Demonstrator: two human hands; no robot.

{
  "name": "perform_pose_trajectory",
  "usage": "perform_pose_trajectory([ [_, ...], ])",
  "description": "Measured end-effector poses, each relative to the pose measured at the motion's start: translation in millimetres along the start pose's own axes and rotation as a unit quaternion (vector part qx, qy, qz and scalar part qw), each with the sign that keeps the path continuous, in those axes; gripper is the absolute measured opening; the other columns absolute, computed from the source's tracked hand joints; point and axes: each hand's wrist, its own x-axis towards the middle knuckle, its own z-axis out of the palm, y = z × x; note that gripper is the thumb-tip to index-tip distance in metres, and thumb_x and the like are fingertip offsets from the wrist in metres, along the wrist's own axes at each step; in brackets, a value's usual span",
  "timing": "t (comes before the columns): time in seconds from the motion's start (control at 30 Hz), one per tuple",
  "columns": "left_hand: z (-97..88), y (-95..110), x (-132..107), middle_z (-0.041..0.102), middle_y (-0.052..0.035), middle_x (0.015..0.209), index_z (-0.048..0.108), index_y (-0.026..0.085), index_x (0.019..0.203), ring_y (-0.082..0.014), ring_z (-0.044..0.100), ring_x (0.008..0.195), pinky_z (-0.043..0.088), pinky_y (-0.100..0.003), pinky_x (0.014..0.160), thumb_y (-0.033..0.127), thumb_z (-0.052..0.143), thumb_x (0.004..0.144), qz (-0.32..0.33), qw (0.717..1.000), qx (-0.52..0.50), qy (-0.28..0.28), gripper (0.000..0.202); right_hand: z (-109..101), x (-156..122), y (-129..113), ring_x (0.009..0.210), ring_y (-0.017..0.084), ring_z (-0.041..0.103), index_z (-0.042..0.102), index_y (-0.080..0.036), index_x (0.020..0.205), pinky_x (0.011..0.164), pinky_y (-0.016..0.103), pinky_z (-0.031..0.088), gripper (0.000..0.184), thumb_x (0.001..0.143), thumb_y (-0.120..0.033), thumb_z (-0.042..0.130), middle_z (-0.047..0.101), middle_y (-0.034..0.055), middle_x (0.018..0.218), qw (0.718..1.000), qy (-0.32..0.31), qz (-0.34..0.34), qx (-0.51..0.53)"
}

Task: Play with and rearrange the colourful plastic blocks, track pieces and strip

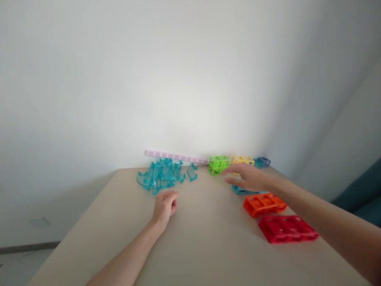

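Observation:
My left hand [164,205] rests closed on the table, its fingers curled in a loose fist with nothing showing between them. Just beyond it lies a pile of translucent teal curved plastic pieces [162,174], with one similar piece [192,172] apart on the right. My right hand [242,176] reaches over the table, fingers stretched out and apart, holding nothing. Nearest its fingertips is a bright green openwork plastic block [218,165]. Behind the hand stands a yellow block [238,159], partly hidden. Below it is a blue piece [242,190], also partly covered.
An orange openwork block [264,204] and a red one [287,229] lie under and beside my right forearm. A lilac-and-white strip [175,156] runs along the wall. A dark blue block [263,161] sits in the far right corner. Dark teal fabric [361,188] hangs at right.

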Motion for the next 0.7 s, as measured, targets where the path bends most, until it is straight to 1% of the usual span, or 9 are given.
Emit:
perform_pose_trajectory([
  [0.07, 1.2, -0.4, 0.4, 0.032, 0.0047, 0.029, 0.043, 0.018, 0.038, -0.0055, 0.026, 0.029, 0.015, -0.021, 0.038, 0.041, 0.06, 0.071, 0.004, 1.0, 0.007, -0.004, 0.044, -0.6, -49.2, 26.5, 0.128, 0.035, 0.049, 0.062, -0.024, 0.128, 0.109, 0.052, 0.035, 0.052, 0.085, -0.052, 0.054, 0.056, 0.0113, 0.137, 0.995, -0.02, -0.003, -0.102],
  [0.13, 1.6, -1.5, 1.0, 0.032, 0.0047, 0.03, 0.042, 0.018, 0.038, -0.0056, 0.026, 0.03, 0.015, -0.021, 0.039, 0.041, 0.059, 0.072, 0.01, 1.0, 0.014, -0.006, 0.044, 11.3, -91.4, 48.5, 0.141, 0.039, 0.027, 0.043, -0.031, 0.144, 0.112, 0.062, 0.023, 0.063, 0.087, -0.058, 0.049, 0.036, 0.0084, 0.152, 0.986, -0.013, 0.049, -0.16],
  [0.17, 1.5, -2.4, 1.4, 0.032, 0.0046, 0.03, 0.042, 0.018, 0.038, -0.0056, 0.027, 0.03, 0.015, -0.022, 0.039, 0.041, 0.059, 0.072, 0.013, 1.0, 0.017, -0.008, 0.045, 20.4, -108.3, 56.9, 0.143, 0.038, 0.019, 0.031, -0.032, 0.149, 0.112, 0.064, 0.018, 0.071, 0.087, -0.061, 0.048, 0.029, 0.0077, 0.155, 0.982, -0.014, 0.071, -0.172],
  [0.2, 1.3, -3.4, 1.8, 0.033, 0.0044, 0.031, 0.042, 0.018, 0.038, -0.0057, 0.027, 0.031, 0.015, -0.022, 0.039, 0.041, 0.059, 0.073, 0.015, 1.0, 0.02, -0.009, 0.045, 30.4, -121.6, 63.4, 0.144, 0.038, 0.014, 0.024, -0.033, 0.151, 0.112, 0.066, 0.014, 0.075, 0.086, -0.063, 0.047, 0.023, 0.006, 0.157, 0.98, -0.015, 0.085, -0.179],
  [0.27, 0.2, -5.7, 2.8, 0.033, 0.0043, 0.031, 0.041, 0.018, 0.038, -0.0057, 0.027, 0.031, 0.016, -0.022, 0.04, 0.04, 0.059, 0.074, 0.019, 0.999, 0.023, -0.011, 0.046, 48.8, -136.4, 71.5, 0.145, 0.036, 0.006, 0.016, -0.034, 0.152, 0.112, 0.067, 0.008, 0.075, 0.088, -0.064, 0.04, 0.015, 0.0035, 0.159, 0.976, 0.001, 0.114, -0.187],
  [0.33, -1.1, -7.9, 3.9, 0.033, 0.0046, 0.031, 0.041, 0.018, 0.038, -0.0058, 0.027, 0.032, 0.016, -0.022, 0.04, 0.04, 0.058, 0.075, 0.021, 0.999, 0.025, -0.011, 0.046, 60.6, -136.3, 75.2, 0.145, 0.033, 0.003, 0.012, -0.032, 0.153, 0.112, 0.066, 0.007, 0.07, 0.092, -0.062, 0.032, 0.011, 0.0031, 0.159, 0.976, 0.012, 0.13, -0.177],
  [0.43, -3.1, -10.2, 5.8, 0.033, 0.0048, 0.032, 0.04, 0.019, 0.039, -0.0059, 0.027, 0.032, 0.016, -0.023, 0.04, 0.04, 0.058, 0.076, 0.025, 0.999, 0.019, -0.009, 0.046, 64.5, -118.4, 80.0, 0.146, 0.031, 0.005, 0.015, -0.026, 0.153, 0.114, 0.062, 0.008, 0.068, 0.095, -0.06, 0.025, 0.013, 0.0056, 0.159, 0.979, 0.007, 0.131, -0.157],
  [0.57, -4.8, -10.8, 7.6, 0.034, 0.0047, 0.032, 0.04, 0.019, 0.04, -0.0061, 0.027, 0.033, 0.017, -0.023, 0.04, 0.04, 0.059, 0.077, 0.027, 1.0, 0.013, -0.006, 0.047, 61.4, -89.0, 89.5, 0.145, 0.033, 0.012, 0.025, -0.023, 0.152, 0.115, 0.059, 0.012, 0.07, 0.094, -0.062, 0.025, 0.018, 0.0102, 0.158, 0.98, 0.0, 0.125, -0.152],
  [0.7, -4.7, -10.4, 8.4, 0.034, 0.0044, 0.032, 0.04, 0.019, 0.039, -0.006, 0.027, 0.032, 0.017, -0.023, 0.04, 0.041, 0.058, 0.076, 0.022, 1.0, 0.022, -0.003, 0.047, 58.5, -57.9, 95.8, 0.145, 0.038, 0.012, 0.024, -0.029, 0.151, 0.11, 0.065, 0.019, 0.067, 0.093, -0.061, 0.03, 0.013, 0.0096, 0.16, 0.977, 0.027, 0.122, -0.173],
])
